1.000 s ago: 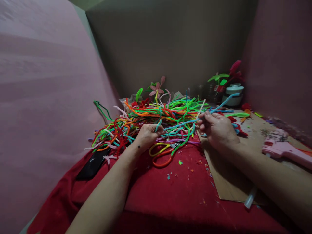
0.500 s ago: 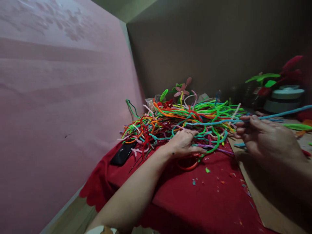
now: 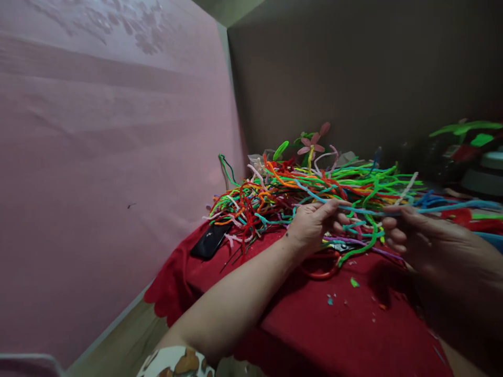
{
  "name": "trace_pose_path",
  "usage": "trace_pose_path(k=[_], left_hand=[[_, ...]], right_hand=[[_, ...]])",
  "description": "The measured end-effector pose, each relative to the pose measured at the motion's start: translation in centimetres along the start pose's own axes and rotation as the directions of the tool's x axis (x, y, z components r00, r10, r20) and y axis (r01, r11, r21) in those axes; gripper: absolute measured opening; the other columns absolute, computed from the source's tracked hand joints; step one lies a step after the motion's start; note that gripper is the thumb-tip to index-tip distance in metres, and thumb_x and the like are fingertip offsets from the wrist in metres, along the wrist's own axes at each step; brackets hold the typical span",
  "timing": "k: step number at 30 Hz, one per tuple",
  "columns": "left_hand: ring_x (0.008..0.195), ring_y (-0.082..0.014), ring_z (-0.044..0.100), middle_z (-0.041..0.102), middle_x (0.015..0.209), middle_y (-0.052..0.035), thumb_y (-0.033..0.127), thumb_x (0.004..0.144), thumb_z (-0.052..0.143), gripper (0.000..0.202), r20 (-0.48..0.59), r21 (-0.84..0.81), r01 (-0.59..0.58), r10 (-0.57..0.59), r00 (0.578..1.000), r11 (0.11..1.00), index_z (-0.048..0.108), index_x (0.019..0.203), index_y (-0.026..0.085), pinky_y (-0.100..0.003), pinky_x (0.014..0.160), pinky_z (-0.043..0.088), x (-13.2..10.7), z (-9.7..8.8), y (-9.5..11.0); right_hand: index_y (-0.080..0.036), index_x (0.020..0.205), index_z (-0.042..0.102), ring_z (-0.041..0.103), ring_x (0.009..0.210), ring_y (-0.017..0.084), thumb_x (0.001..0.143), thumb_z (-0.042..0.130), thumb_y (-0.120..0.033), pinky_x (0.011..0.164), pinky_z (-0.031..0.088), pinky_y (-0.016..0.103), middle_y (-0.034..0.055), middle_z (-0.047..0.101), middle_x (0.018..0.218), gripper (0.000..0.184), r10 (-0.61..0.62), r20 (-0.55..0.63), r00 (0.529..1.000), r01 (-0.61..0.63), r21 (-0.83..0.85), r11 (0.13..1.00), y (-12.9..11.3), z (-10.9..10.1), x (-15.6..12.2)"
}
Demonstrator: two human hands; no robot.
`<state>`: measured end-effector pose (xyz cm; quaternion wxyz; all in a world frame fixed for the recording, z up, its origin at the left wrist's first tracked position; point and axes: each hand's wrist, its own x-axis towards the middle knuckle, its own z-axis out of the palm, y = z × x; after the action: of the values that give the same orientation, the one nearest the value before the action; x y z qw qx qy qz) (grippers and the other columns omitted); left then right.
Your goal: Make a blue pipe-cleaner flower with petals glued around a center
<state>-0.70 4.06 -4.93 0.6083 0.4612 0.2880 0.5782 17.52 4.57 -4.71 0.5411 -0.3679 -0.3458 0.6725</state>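
A light blue pipe cleaner (image 3: 363,210) runs level between my two hands. My left hand (image 3: 314,225) pinches it between thumb and fingers, and one end sticks out up and to the left. My right hand (image 3: 428,238) grips it farther right, its other part trailing toward the right edge. Behind and beneath them lies a tangled heap of pipe cleaners (image 3: 271,191) in green, orange, red, pink and other colours. Under my left hand, scissors with red handles (image 3: 322,273) rest on the cloth, their blades partly covered by the pipe cleaners.
A red scalloped cloth (image 3: 314,324) covers the table, with small coloured scraps (image 3: 354,283) on it. A black phone (image 3: 209,242) lies left of the heap. Behind stands a pink fuzzy flower (image 3: 310,145). A pink wall (image 3: 118,209) closes the left side.
My left hand has come up off the heap by the scissors and taken hold of the blue pipe cleaner. My right hand still holds it. The view has turned left.
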Motion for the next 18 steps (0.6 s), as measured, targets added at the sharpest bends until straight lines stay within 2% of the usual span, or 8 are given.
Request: trace_pose_path(k=[4,7,13,15,18], left_hand=[[0.041,-0.0046,0.046,0.058,0.059,0.0002,0.039,0.063,0.071,0.033,-0.201,-0.081,-0.049,0.032,0.979,0.996,0.065,0.079,0.011,-0.019,0.042,0.034,0.03,0.11,0.0],[0.04,-0.005,0.045,0.058,0.059,0.0005,0.036,0.063,0.072,0.03,-0.288,-0.123,-0.076,0.038,0.957,0.989,0.065,0.078,0.011,-0.02,0.04,0.034,-0.03,0.16,0.07],[0.04,-0.0084,0.049,0.052,0.046,0.0023,0.032,0.07,0.067,0.024,-0.329,-0.146,-0.08,0.028,0.944,0.986,0.064,0.08,0.011,-0.021,0.042,0.04,0.27,-0.3,0.03],[0.042,-0.008,0.05,0.056,0.05,0.0011,0.03,0.071,0.067,0.021,-0.332,-0.146,-0.08,0.027,0.943,0.986,0.064,0.081,0.011,-0.021,0.043,0.041,0.34,-0.43,0.21],[0.044,-0.0058,0.052,0.066,0.07,-0.0037,0.024,0.071,0.067,0.016,-0.334,-0.147,-0.079,0.026,0.942,0.986,0.064,0.081,0.011,-0.019,0.043,0.041,0.35,-0.48,0.74]], right_hand=[[-0.02,0.07,0.066,0.044,0.05,0.01,0.071,0.058,-0.02,0.039,0.039,0.023,0.0052,0.049,0.071,0.008,0.016,-0.025,1.0,-0.014,0.082,0.996,-0.52,0.21,-0.05],[-0.019,0.068,0.067,0.044,0.049,0.01,0.072,0.057,-0.018,0.039,0.039,0.022,0.0064,0.05,0.071,0.011,0.038,-0.069,0.997,-0.03,0.125,0.992,-0.47,0.25,0.09],[-0.016,0.063,0.067,0.044,0.044,0.008,0.072,0.055,-0.014,0.036,0.039,0.018,0.0055,0.052,0.063,0.015,0.042,-0.073,0.996,-0.031,0.15,0.988,-0.48,0.61,-0.07],[-0.015,0.064,0.067,0.045,0.044,0.008,0.074,0.054,-0.014,0.036,0.04,0.017,0.0049,0.053,0.061,0.016,0.066,-0.056,0.996,-0.056,0.155,0.986,-0.42,0.69,-0.17],[-0.014,0.066,0.065,0.049,0.045,0.008,0.077,0.052,-0.013,0.038,0.042,0.016,0.0038,0.055,0.058,0.017,0.069,-0.039,0.997,-0.06,0.186,0.981,-0.19,0.55,-0.08]])
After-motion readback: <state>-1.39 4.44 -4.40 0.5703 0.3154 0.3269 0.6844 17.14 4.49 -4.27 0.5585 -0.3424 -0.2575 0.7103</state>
